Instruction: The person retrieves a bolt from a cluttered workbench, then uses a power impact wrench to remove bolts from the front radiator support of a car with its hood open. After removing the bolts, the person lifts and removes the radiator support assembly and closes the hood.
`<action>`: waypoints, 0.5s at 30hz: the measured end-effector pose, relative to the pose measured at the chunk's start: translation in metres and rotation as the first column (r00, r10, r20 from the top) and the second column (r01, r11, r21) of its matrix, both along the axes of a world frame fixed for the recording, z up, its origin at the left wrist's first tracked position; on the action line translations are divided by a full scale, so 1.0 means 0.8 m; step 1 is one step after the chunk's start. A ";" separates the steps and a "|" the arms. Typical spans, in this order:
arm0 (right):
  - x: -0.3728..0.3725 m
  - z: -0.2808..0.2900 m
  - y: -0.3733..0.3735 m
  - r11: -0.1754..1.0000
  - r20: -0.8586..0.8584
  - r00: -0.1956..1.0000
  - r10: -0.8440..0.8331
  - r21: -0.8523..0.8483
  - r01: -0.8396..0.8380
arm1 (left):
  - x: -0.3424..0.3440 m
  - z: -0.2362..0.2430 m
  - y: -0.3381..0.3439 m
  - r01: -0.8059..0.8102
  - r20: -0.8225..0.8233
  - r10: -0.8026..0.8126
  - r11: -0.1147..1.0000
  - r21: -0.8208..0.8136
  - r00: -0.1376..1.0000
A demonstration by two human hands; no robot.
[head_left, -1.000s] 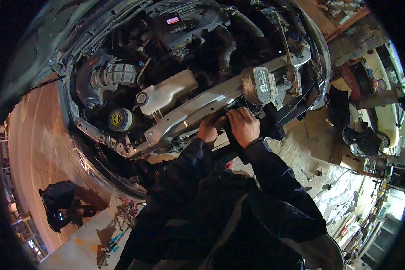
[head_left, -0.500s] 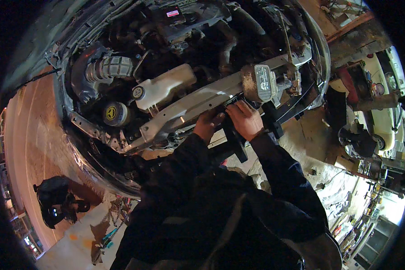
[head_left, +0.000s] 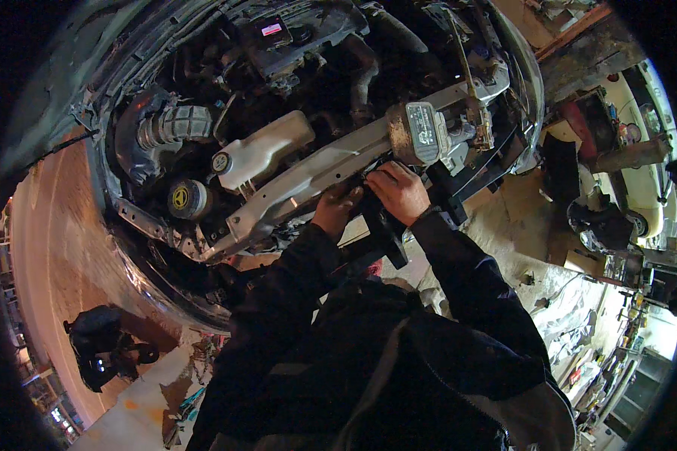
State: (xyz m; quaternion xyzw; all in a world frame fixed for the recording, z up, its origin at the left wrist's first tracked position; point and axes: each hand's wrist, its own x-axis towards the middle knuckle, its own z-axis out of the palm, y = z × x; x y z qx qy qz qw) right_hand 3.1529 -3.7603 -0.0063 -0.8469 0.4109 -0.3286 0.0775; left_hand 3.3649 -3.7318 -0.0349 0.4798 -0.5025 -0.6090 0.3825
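Observation:
Both hands work at the underside of a metal crossmember (head_left: 301, 184) in an open car engine bay. My left hand (head_left: 334, 213) has its fingers curled on a black part (head_left: 391, 240) just below the crossmember. My right hand (head_left: 396, 194) is closed over the upper end of that part, its fingertips against the crossmember's edge; what exactly the fingertips pinch is hidden. Above them sits a rusty-edged box with a label (head_left: 421, 134). To the left are a translucent reservoir (head_left: 267, 146), a round cap with a yellow symbol (head_left: 180, 198) and a ribbed intake hose (head_left: 174, 124).
A dark bundled object (head_left: 98, 353) lies on the floor at lower left, beside a road. At right are a white vehicle (head_left: 624, 188), a dark rounded piece (head_left: 594, 225) and cluttered pieces (head_left: 579, 361). A dark hood panel (head_left: 45, 113) borders the bay at upper left.
My hands have shifted slightly up and to the left with the view; the lower end of the black part now shows more below my right hand. Both stay at the crossmember.

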 end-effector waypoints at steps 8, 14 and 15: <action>0.018 -0.002 0.012 0.992 0.075 0.990 -0.118 -0.032 0.121 | 0.003 0.003 -0.002 0.053 0.033 -0.051 0.996 -0.069 0.998; 0.027 -0.007 0.017 0.974 0.071 0.974 -0.216 -0.055 0.220 | 0.000 -0.002 -0.007 0.040 0.123 -0.021 0.986 -0.159 0.992; 0.028 -0.008 0.018 0.973 0.072 0.974 -0.215 -0.066 0.220 | 0.001 -0.005 -0.008 0.043 0.159 -0.017 0.986 -0.161 0.987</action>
